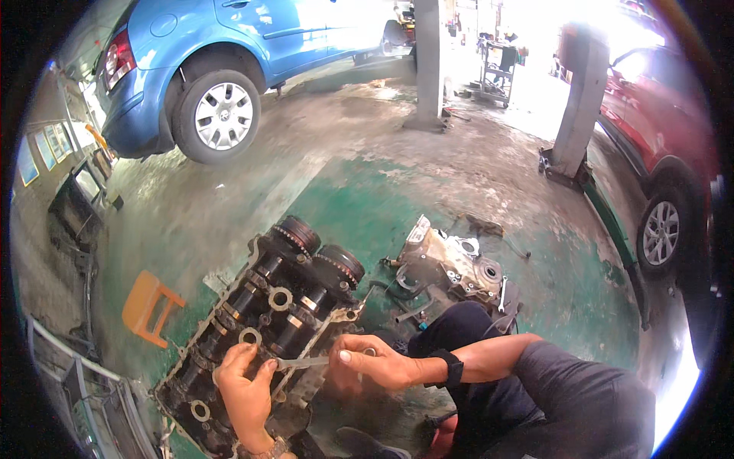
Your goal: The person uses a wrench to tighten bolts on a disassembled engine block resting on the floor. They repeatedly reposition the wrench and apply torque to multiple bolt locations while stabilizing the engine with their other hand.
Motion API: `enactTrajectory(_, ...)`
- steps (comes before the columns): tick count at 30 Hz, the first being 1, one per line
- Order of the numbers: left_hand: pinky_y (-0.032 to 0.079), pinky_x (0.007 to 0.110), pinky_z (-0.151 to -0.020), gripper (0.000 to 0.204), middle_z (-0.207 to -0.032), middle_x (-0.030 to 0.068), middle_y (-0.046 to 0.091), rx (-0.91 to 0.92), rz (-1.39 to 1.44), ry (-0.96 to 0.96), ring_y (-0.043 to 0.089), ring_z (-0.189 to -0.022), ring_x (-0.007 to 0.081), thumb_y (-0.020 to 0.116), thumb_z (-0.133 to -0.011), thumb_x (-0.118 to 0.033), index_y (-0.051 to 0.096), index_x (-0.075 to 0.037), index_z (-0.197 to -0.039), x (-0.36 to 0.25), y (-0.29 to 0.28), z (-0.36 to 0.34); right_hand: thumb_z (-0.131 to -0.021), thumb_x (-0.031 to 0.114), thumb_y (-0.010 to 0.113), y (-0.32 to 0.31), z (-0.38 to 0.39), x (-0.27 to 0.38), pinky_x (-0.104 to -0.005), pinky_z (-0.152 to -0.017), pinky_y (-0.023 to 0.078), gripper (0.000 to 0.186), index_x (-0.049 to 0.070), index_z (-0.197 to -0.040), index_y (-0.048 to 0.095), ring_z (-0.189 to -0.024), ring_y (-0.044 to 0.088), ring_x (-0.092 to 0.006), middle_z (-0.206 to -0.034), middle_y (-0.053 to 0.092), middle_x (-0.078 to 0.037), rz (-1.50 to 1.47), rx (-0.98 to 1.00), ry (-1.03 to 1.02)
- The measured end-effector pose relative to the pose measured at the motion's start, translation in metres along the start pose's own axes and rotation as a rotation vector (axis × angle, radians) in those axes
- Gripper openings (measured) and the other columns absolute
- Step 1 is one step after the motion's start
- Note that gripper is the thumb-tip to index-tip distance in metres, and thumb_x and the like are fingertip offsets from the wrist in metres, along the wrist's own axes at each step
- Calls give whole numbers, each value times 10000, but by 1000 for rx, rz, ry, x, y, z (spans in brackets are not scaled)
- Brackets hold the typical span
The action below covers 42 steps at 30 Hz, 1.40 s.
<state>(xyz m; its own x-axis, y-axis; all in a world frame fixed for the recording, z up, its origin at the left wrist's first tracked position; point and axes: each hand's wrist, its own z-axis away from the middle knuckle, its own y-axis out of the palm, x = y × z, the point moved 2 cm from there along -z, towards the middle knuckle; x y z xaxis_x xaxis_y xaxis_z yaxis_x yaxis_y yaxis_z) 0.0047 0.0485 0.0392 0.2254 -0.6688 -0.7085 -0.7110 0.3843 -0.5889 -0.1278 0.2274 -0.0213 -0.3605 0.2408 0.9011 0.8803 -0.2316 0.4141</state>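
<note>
A silver wrench [304,362] is held level between my two hands, above a dark engine [229,321]. My left hand [246,394] pinches its left end between thumb and fingers. My right hand [382,366], with a black band on the wrist, closes around the other end; its fingers partly hide the tool. Beneath them, the opened engine top bares its shafts, with two toothed wheels, a left one [297,236] and a right one [339,266], at the far end. Light metal rings, such as the one at the middle [280,299], stand along the top.
A silver metal housing [451,260] lies on the green floor beyond my right arm, with another wrench [502,294] on it. An orange stool [149,306] is left of the engine. Farther off are a blue car [283,34], a red car [650,115] and lift posts [430,69].
</note>
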Motion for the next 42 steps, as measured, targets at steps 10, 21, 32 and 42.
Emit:
enactTrajectory(10, 491, 323, -838, 356, -1051, 156, 683, 33, -55, -73, 640, -911, 228, 800, -706, 18, 676, 111, -1026, -19, -7, -1, -1044, 371, 512, -6, -4, 0, -279, -612, 480, 372, 8, -1011, 583, -709, 588, -122, -878, 647, -92, 70, 53, -48)
enactTrajectory(21, 488, 324, -844, 358, -1053, 154, 685, 16, -61, -57, 644, -920, 246, 801, -702, 13, 677, 108, -1024, -16, -6, 0, -1046, 478, 440, -11, -10, 9, -281, -637, 494, 518, -7, -963, 602, -716, 604, -151, -909, 655, -128, 109, -5, -59)
enactTrajectory(32, 490, 331, -862, 355, -1063, 181, 688, 13, -36, -46, 662, -942, 271, 797, -702, 12, 678, 115, -1021, -10, -6, 1, -1032, 490, 467, -19, -12, 12, -284, -606, 483, 502, 4, -972, 578, -664, 601, -164, -880, 661, -157, 32, -73, -65)
enactTrajectory(42, 513, 344, -887, 374, -1158, 81, 695, 67, -144, -83, 672, -1021, 251, 810, -738, -135, 710, -32, -1084, -8, -9, 0, -1035, 482, 464, -21, -14, 13, -281, -604, 478, 501, -5, -1005, 580, -659, 599, -162, -873, 659, -160, -25, -49, -93)
